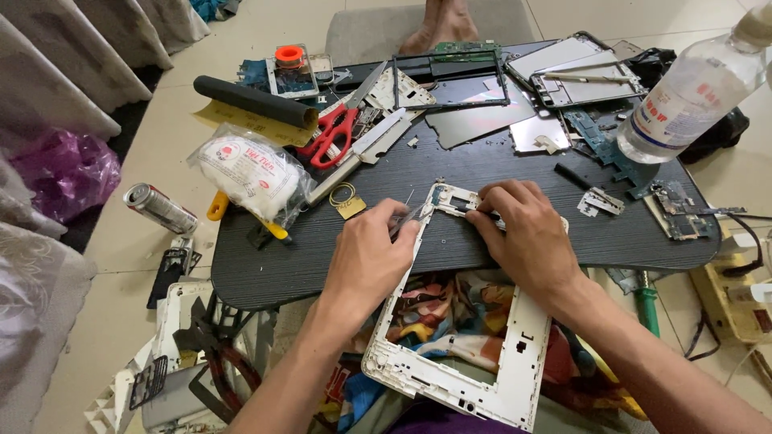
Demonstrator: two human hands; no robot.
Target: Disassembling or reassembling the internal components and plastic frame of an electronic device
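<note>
A white plastic tablet frame (450,378) leans from my lap onto the near edge of a low black table (498,173). My left hand (371,257) grips a thin metal tool, likely tweezers (406,219), whose tip touches the frame's top edge. My right hand (524,233) presses down on the frame's upper right corner, with fingers curled over a small dark part there. Colourful cloth shows through the frame's opening.
On the table lie red-handled scissors (331,133), a white bagged roll (249,173), a black foam roll (253,100), circuit boards (679,213), several tablet panels (563,76) and a clear plastic bottle (696,88). A can (159,207) and scrap parts sit on the floor at left. Someone's foot (441,24) rests beyond the table.
</note>
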